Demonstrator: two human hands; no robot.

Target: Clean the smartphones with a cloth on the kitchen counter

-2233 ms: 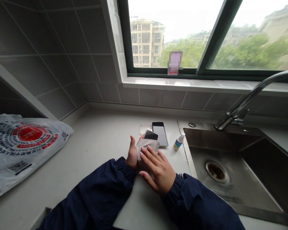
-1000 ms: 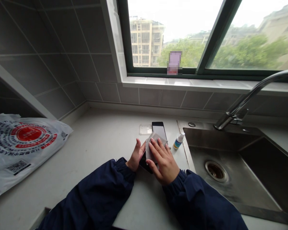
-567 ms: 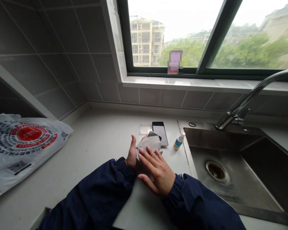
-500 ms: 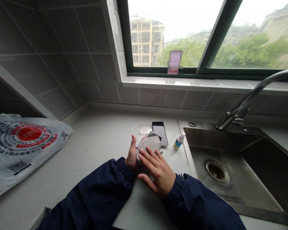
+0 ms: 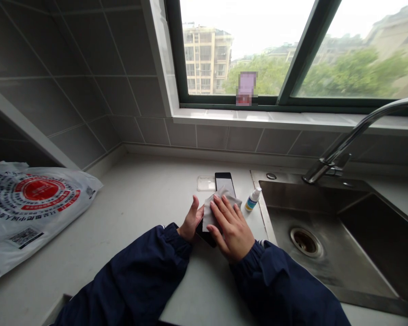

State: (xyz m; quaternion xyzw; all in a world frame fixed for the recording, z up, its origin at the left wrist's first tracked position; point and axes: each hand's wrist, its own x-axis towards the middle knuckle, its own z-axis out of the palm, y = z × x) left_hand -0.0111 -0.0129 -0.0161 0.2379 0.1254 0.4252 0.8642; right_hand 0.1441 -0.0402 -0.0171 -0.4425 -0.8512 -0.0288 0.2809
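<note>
My left hand (image 5: 190, 222) is closed around a dark smartphone (image 5: 208, 238), its thumb sticking up beside the edge. Over most of that phone lies a thin grey cleaning cloth (image 5: 208, 217) with a zigzag edge. My right hand (image 5: 230, 226) presses the cloth onto the phone with its fingers nearly flat. Just beyond, a second phone (image 5: 224, 182) lies on the counter, partly hidden by the cloth. Next to it is a clear phone case (image 5: 206, 183). A small spray bottle (image 5: 253, 199) with a white cap stands to the right of my hands.
To the right is a steel sink (image 5: 270, 231) with a curved chrome faucet (image 5: 347, 140). On the left of the white counter (image 5: 139, 199) lies a printed plastic bag (image 5: 37, 203). A tiled wall and a window (image 5: 238, 54) rise behind.
My right hand and the cloth have slid up and right across the phone. The phone's near end now shows, while its far end is covered.
</note>
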